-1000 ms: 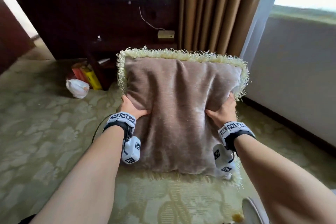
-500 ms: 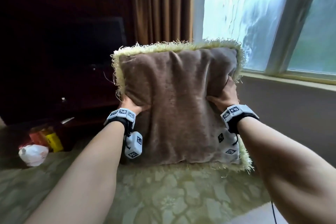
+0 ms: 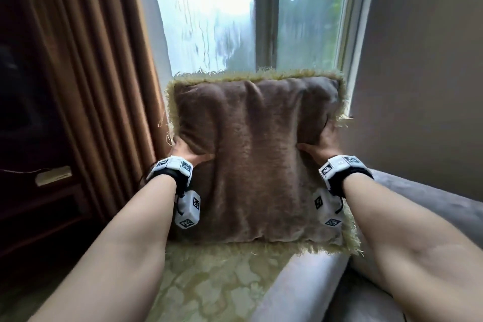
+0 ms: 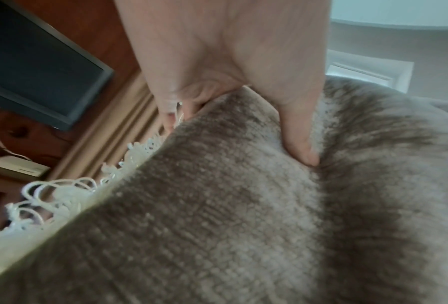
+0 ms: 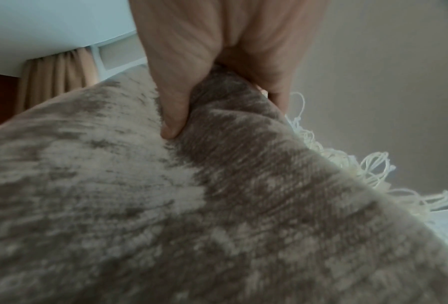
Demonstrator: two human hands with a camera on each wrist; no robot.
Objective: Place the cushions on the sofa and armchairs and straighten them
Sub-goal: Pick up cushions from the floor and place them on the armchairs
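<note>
One grey armchair [image 3: 407, 219] sat at the lower right of the frame, cut off by the edge. At centre, one brown fringed cushion [image 3: 257, 159] was held upright, left hand [image 3: 187, 151] and right hand [image 3: 320, 145] each gripping a side, fingers hidden behind. One window [image 3: 311, 13] stood beyond.

The head view looks forward and slightly down toward the window [image 3: 209, 8]; each wrist view sits close, looking along its palm. All share the cushion [image 3: 256, 154].
</note>
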